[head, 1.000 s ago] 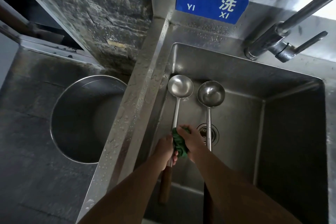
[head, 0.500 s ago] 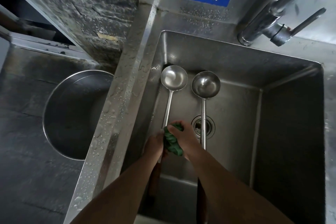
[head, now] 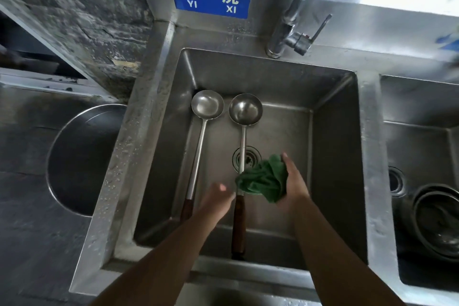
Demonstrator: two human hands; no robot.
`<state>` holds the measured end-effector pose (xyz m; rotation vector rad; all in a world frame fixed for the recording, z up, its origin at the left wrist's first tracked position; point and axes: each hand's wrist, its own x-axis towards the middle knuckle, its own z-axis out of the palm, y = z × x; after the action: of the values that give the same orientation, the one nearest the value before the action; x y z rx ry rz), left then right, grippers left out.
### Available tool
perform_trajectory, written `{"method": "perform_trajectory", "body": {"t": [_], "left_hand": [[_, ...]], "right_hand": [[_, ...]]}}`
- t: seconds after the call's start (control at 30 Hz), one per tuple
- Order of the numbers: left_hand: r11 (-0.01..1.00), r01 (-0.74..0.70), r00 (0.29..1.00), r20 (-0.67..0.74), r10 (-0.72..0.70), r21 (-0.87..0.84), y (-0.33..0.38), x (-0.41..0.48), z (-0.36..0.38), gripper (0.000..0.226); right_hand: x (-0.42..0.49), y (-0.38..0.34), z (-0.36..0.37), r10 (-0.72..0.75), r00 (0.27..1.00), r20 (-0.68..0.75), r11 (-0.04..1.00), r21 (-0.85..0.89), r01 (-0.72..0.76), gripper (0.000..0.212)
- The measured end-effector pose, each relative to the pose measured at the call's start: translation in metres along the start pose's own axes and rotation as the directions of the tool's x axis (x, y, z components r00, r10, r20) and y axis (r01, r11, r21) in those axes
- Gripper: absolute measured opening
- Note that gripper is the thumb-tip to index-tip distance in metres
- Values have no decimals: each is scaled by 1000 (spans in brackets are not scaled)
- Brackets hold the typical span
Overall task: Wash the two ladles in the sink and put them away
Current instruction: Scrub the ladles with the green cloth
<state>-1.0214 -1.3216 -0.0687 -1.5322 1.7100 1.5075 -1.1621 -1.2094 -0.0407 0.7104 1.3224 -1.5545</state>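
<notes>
Two ladles (head: 207, 105) lie in the sink (head: 335, 146); right hand (head: 295, 182) grips green cloth (head: 264, 179).

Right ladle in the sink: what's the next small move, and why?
Probably the left hand grips the right ladle at its wooden handle: that hand is open just beside it, and the right hand holds the green cloth over its shaft.

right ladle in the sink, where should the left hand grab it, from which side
Take the right ladle by its wooden handle, left hand coming down from the left. It lies bowl-up, bowl at the far end, and the green cloth in the right hand covers the shaft's near end.
</notes>
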Motion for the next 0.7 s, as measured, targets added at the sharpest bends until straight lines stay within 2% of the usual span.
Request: {"method": "perform_trajectory", "body": {"t": [0.07, 0.13, 0.2, 0.27, 0.3, 0.37, 0.43, 0.5, 0.53, 0.57, 0.63, 0.7], "left_hand": [[971, 162, 978, 160, -134, -178, -4, -11, 23, 25], [925, 252, 955, 229, -190, -284, -9, -14, 41, 34], [889, 275, 949, 250, -191, -366, -11, -16, 49, 38], [865, 292, 945, 263, -195, -408, -13, -17, 48, 33], [863, 293, 945, 263, -195, -412, -12, -18, 47, 31], [880, 262, 953, 251, -172, -395, -13, -18, 47, 25], [904, 218, 967, 208, -148, -368, -10, -19, 51, 20], [933, 171, 980, 155, -127, -317, -9, -18, 55, 20], [942, 154, 984, 135, -118, -298, -10, -17, 56, 20], [949, 142, 987, 119, -112, -281, -11, -15, 57, 20], [959, 141, 988, 103, -118, -246, -14, -11, 58, 19], [972, 125, 990, 94, -108, -199, -17, -9, 58, 22]], "right_hand": [[3, 13, -14, 112, 993, -36, 986, 126, -106, 60], [9, 33, -16, 195, 980, -26, 967, 171, -188, 69], [13, 46, -11, 195, 980, -51, 978, 82, -190, 71], [21, 49, -7, 126, 987, -103, 987, -88, -135, 60], [23, 45, -5, 76, 992, -104, 971, -220, -98, 52], [25, 38, 0, 13, 1000, -12, 869, -495, -18, 47], [24, 34, 8, 96, 988, 121, 779, -627, 2, 42], [28, 36, 15, 172, 976, 133, 658, -753, -13, 35], [31, 40, 21, 173, 979, 107, 608, -794, -21, 33], [38, 45, 26, 146, 984, 103, 605, -796, -6, 29], [60, 62, 27, 52, 995, 81, 656, -755, 27, 20], [78, 78, 22, -31, 1000, 6, 635, -772, 24, 34]]}}
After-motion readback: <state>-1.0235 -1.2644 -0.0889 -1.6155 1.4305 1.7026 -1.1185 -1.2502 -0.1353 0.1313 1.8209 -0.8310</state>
